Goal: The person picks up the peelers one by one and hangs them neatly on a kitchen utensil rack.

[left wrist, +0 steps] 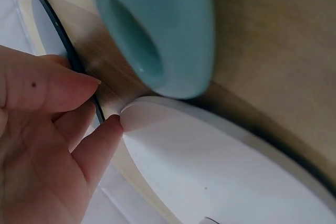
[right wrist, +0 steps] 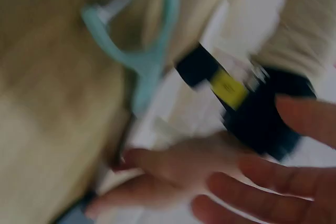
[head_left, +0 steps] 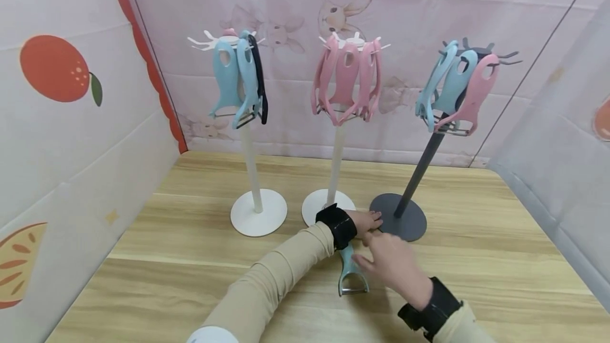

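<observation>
A light-blue peeler [head_left: 350,271] lies on the table, its blade end toward me. In the left wrist view its handle [left wrist: 178,35] ends beside the rim of the middle stand's white base [left wrist: 210,156]. My left hand [head_left: 366,221] reaches past the peeler, its fingers at the left edge of the dark grey stand's base [head_left: 405,221]; in the left wrist view a fingertip meets the white rim. Above the table, right of the peeler, my right hand [head_left: 393,261] is blurred, fingers spread and holding nothing; the right wrist view shows its fingers [right wrist: 247,192] near my left hand.
Pink peelers [head_left: 347,78] hang on the middle white stand. The left white stand [head_left: 252,173] carries light-blue and black peelers [head_left: 259,81]. On the dark grey stand [head_left: 421,165] hang light-blue peelers and a pink peeler [head_left: 478,89]. Printed cloth walls [head_left: 86,147] enclose the wooden table [head_left: 157,274].
</observation>
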Tool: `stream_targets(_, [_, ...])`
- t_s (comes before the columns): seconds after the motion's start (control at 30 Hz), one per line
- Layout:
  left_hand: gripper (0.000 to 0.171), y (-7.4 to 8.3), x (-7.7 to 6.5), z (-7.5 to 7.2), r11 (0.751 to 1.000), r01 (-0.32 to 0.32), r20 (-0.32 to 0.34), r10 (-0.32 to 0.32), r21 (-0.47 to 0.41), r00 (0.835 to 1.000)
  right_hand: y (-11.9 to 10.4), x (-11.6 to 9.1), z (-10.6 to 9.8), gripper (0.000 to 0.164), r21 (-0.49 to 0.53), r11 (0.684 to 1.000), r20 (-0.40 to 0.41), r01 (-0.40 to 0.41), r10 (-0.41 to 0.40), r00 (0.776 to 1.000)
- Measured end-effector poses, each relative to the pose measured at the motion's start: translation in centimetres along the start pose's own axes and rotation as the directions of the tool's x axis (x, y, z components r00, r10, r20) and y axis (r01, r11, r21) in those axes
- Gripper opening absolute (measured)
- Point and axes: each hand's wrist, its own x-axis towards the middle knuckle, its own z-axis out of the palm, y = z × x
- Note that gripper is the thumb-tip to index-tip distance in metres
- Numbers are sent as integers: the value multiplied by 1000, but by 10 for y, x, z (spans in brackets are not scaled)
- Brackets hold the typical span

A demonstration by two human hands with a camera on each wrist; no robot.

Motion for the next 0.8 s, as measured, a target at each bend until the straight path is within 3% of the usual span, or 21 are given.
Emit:
stream_targets(0.07, [67,-2,9,6,1000,-13,-1,13,19,1000,-2,1,13,31,-18,1000,99,7,-6,995])
stream_targets(0.1, [71,0,10,4,999,36,19,-36,-26,999,-3,2,19,34,-27,999,123,17,-14,992])
stream_targets(0.2, [65,-2,16,10,1000,19,-5,-19,-25,1000,-4,5,35,40,-50,997,150,60,-52,987])
stream_targets(0.27, [65,0,4,4,999,17,-15,-17,-30,1000,-5,7,42,38,-61,994,135,88,-79,988])
stream_targets(0.37, [63,10,-35,-25,999,13,0,-13,-50,1000,-5,7,50,34,-51,992,105,114,-108,989])
stream_targets(0.43, [62,21,-69,-52,996,30,27,-28,-79,999,-6,6,53,34,-39,993,84,115,-111,990])
stream_targets(0.53, [59,33,-103,-78,994,49,49,-45,-99,998,-7,6,56,33,-43,993,57,111,-108,992])
stream_targets(0.7, [55,38,-125,-90,995,30,21,-28,-90,999,-10,5,57,23,-29,995,69,100,-98,993])
stream_targets(0.8, [54,38,-127,-90,996,17,4,-17,-83,1000,-9,2,54,21,19,997,118,71,-73,990])
